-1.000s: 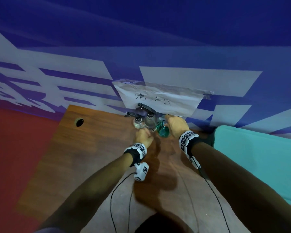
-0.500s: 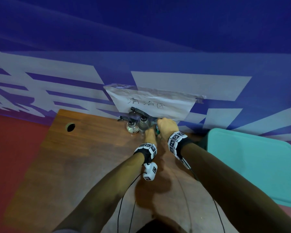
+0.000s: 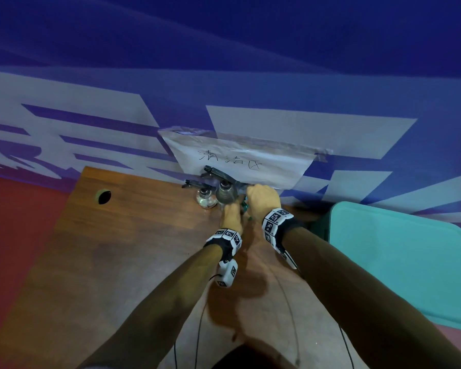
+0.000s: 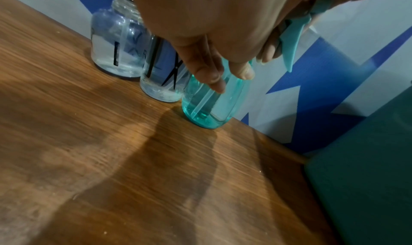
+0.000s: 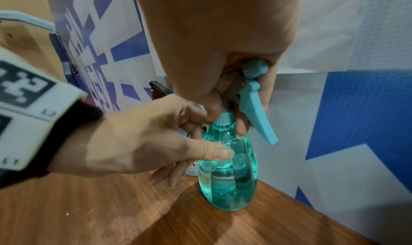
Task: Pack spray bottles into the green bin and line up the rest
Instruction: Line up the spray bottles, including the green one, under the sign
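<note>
A teal spray bottle [image 5: 227, 178] stands upright at the back edge of the wooden table [image 3: 133, 249], last on the right in a row with two clear bottles [image 4: 116, 55] [image 4: 160, 86] that have black spray heads. My right hand [image 5: 227, 122] grips its teal spray head and neck from above. My left hand [image 4: 229, 78] touches the bottle's body with straight fingers and thumb. In the head view the hands [image 3: 230, 217] [image 3: 262, 199] cover nearly all of the teal bottle [image 3: 246, 208]. The green bin [image 3: 399, 262] sits at the right, beside the table.
The blue and white wall runs right behind the bottles, with a taped paper sign [image 3: 240, 161] just above them. A round cable hole [image 3: 104, 197] is in the table's left rear. Cables trail from my wrists over the near table. Red floor lies left of the table.
The teal bottle has gone from tilted and apart to upright beside the clear bottles. My left hand has moved right from the clear bottles onto its body.
</note>
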Motion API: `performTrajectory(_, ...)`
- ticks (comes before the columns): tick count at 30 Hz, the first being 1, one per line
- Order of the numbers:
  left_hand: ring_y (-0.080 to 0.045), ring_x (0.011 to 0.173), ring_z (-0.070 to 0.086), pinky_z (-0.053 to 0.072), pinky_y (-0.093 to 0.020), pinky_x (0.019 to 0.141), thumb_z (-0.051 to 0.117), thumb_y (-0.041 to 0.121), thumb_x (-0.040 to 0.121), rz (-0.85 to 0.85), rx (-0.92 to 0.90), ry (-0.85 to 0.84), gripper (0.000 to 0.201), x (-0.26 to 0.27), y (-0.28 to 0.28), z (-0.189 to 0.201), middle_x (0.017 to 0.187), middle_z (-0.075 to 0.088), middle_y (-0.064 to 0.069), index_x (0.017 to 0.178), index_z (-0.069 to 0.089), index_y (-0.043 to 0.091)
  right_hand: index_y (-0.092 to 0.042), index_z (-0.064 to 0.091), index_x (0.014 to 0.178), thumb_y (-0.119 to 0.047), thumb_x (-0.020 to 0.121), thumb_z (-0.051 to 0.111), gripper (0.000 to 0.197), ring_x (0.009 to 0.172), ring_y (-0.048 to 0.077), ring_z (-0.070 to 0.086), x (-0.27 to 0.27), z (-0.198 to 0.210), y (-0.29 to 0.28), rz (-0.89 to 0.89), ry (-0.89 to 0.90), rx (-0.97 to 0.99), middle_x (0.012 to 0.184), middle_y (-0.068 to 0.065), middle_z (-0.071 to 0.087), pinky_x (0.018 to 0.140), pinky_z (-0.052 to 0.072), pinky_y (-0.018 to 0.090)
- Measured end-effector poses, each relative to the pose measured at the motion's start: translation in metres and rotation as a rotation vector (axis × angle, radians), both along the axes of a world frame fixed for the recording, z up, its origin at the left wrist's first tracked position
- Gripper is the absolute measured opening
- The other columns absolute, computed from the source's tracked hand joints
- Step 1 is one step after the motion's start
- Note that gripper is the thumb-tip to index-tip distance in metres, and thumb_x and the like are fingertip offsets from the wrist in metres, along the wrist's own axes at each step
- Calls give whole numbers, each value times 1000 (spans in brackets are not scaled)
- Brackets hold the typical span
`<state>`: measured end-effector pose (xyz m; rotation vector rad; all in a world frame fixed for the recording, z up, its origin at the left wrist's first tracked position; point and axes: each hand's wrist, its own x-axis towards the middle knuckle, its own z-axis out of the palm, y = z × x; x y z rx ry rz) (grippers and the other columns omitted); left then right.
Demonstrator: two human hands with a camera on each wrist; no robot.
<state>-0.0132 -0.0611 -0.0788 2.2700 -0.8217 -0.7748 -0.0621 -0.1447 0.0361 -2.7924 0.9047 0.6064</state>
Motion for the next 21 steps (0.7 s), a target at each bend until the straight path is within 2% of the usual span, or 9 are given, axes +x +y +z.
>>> performTrajectory(2,-26,80,63,58,-45,75,52,5,82,21,-58,0,34,0,2,-3,90,65,-9,111,58,22,-10,63,104,-14,88,69,18,99,28,65,-2,-4,-1,2,-33,-26,107,9,68,80,50,37)
performTrajectory(4,-29,83,65,59,-45,74,52,4,80,5,-79,20,41,0,2,-3,91,66,-9,116,57,22,-10,63,104,-16,87,70,19,98,28,66,-2,-2,-1,-19,-61,0,106,9,68,80,50,37)
performTrajectory(7,-22,76,63,58,-45,69,49,2,78,27,-122,14,41,-2,4,1,83,63,-1,111,58,25,-10,63,104,-17,86,71,21,98,29,66,-2,-3,-1,-26,-76,5,106,9,69,79,50,37)
performTrajectory(9,-21,76,63,58,-46,69,51,2,78,19,-141,11,39,-4,5,8,82,63,-1,109,58,25,-10,63,104,-17,86,70,20,97,29,66,-1,-4,-1,-33,-90,13,105,9,68,80,50,37)
performTrajectory(14,-23,78,65,58,-42,72,53,-2,79,1,-160,31,48,-5,7,16,86,66,-3,120,58,21,-10,63,104,-16,88,68,18,95,28,66,-2,-5,-2,-23,-100,7,104,9,69,79,51,37)
performTrajectory(16,-21,78,63,56,-36,72,52,-4,80,5,-167,41,53,-7,7,19,87,65,-3,128,57,18,-10,63,105,-16,88,69,19,96,28,66,-2,-5,-2,-14,-91,7,105,9,69,79,51,37)
performTrajectory(19,-8,71,57,45,-12,65,52,-8,86,37,-179,74,53,-8,8,22,84,60,1,133,55,16,-10,63,106,-18,88,70,22,97,28,66,-3,-5,-2,-16,-87,13,105,9,68,79,50,37)
performTrajectory(20,-2,69,54,43,-11,63,52,-9,86,44,-186,78,52,-9,7,23,83,59,2,131,56,16,-10,62,106,-19,88,69,21,97,28,65,-3,-5,-2,-21,-91,12,105,9,68,79,50,37)
performTrajectory(21,-1,69,53,44,-15,65,53,-10,85,51,-186,74,52,-9,7,22,84,60,1,131,57,15,-10,62,106,-19,88,68,21,96,28,65,-3,-6,-3,-24,-97,11,104,9,68,78,49,36)
